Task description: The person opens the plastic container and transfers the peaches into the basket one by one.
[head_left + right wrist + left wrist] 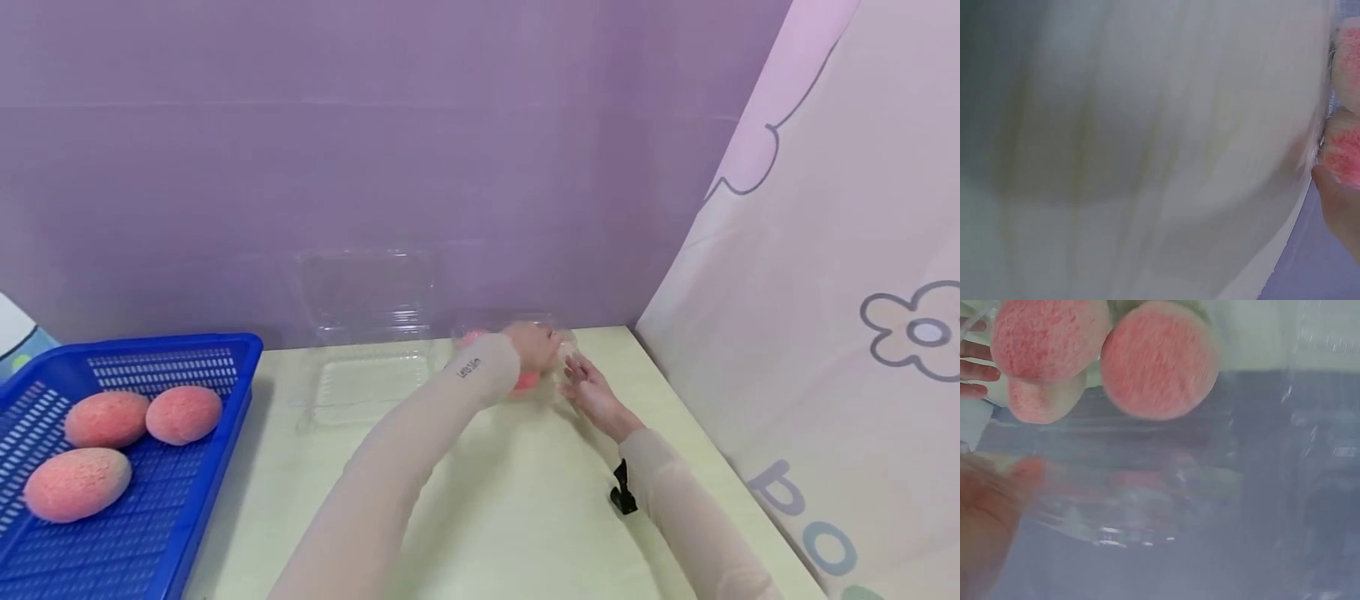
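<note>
A clear plastic clamshell box [558,321] holding pink, fuzzy peach-like fruits [1160,359] stands near the back of the table. My left hand [534,346] reaches across it from the left, fingers bent at its right end. In the left wrist view, that hand's thumb side [988,512] lies along the clear lid [1110,534]. At the box's right end is my right hand [596,400], fingers extended. Its thumb [1335,203] shows right at the box edge in the right wrist view, close under a fruit [1342,150]. My left forearm covers part of the box.
Left of the box, another clear clamshell [371,387] lies on the table with its lid [367,287] raised against the purple backdrop [375,167]. A blue basket [225,450] with 3 pink fruits [183,414] stands at the left. A printed curtain [825,333] borders the table's right side.
</note>
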Motion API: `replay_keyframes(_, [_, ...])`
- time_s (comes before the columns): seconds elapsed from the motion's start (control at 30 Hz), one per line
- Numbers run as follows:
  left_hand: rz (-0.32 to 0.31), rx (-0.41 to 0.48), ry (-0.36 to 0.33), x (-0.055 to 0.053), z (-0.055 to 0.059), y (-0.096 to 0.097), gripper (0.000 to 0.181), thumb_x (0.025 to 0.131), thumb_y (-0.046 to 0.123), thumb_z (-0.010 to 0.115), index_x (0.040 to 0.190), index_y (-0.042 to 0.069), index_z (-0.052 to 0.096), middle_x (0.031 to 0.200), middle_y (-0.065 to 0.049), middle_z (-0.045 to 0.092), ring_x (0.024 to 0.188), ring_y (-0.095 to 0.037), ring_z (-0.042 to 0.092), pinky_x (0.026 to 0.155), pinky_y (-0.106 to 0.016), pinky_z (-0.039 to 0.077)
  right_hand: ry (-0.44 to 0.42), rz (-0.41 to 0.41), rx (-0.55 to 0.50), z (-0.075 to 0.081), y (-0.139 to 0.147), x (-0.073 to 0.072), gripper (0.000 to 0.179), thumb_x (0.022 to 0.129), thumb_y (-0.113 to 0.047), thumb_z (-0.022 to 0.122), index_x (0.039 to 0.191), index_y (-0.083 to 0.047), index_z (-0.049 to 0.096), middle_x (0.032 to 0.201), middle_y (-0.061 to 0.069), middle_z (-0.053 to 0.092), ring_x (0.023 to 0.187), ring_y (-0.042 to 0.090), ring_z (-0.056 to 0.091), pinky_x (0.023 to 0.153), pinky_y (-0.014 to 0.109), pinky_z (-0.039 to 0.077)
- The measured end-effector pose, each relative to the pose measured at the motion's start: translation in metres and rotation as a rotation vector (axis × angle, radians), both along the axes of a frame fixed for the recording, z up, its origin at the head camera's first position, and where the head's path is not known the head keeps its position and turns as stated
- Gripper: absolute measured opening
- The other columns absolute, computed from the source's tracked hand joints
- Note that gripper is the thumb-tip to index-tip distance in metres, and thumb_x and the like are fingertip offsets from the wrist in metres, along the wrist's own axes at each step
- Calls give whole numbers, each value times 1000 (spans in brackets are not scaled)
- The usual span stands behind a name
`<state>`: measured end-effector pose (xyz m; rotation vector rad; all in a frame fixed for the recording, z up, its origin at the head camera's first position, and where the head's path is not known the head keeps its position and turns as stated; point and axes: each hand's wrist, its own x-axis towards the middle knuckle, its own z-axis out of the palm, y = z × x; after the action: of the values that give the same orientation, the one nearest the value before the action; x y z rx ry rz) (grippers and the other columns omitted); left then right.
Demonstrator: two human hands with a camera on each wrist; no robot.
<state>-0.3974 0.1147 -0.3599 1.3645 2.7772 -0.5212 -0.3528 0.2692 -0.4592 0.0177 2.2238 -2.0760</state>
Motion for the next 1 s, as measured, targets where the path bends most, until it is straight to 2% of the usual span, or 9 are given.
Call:
replay_keyframes(0.1, [20, 88, -44, 0, 2, -8, 55, 98, 39, 31, 146, 14, 19, 150, -8, 26, 134, -26, 32, 108, -40, 32, 12, -4, 32, 2, 3, -1, 74, 90, 3, 46, 146, -1, -2, 153, 19, 4, 140, 34, 8, 113, 45, 17])
replay_keyframes(0.17, [37, 144, -74, 1, 1, -13, 58, 97, 42, 35, 146, 15, 19, 152, -6, 22, 136, -26, 28, 108, -41, 32, 32, -1, 76, 2, 3, -1, 72, 89, 3, 48, 145, 3, 2, 151, 23, 10, 139, 36, 13, 112, 44, 20])
replay_keyframes(0.3, [86, 258, -111, -1, 0, -27, 59, 95, 44, 39, 145, 17, 25, 150, -4, 28, 134, -23, 34, 105, -40, 36, 74, 5, 159, -1, 6, -1, 66, 90, 0, 50, 143, 7, 10, 148, 25, 19, 136, 37, 23, 109, 42, 26])
replay_keyframes(0.4, [120, 313, -103, -3, 2, -39, 56, 95, 45, 38, 142, 15, 31, 145, -5, 37, 130, -23, 40, 103, -38, 38, 94, -1, 175, -3, 10, -1, 62, 92, -4, 50, 143, 5, 17, 148, 22, 22, 136, 33, 26, 109, 40, 28])
replay_keyframes(0.53, [171, 386, -99, -4, 6, -56, 56, 94, 47, 39, 138, 12, 39, 140, -6, 44, 128, -24, 42, 104, -40, 38, 114, -11, 195, -4, 17, -1, 59, 92, -7, 51, 142, 4, 22, 147, 22, 24, 135, 32, 27, 109, 41, 27])
replay_keyframes(0.7, [241, 502, -102, -9, 8, -78, 56, 94, 47, 41, 137, 11, 42, 141, -6, 43, 132, -23, 37, 109, -38, 30, 126, 15, 223, -5, 22, -3, 60, 92, -7, 50, 143, 3, 20, 149, 19, 20, 136, 31, 25, 110, 40, 24])
replay_keyframes(1.0, [360, 791, -261, -12, 1, -101, 65, 92, 50, 43, 142, 9, 32, 146, -8, 35, 135, -26, 30, 111, -41, 25, 157, 63, 204, -3, 19, -1, 62, 92, -2, 47, 143, 5, 12, 153, 14, 5, 139, 32, 17, 107, 36, 26])
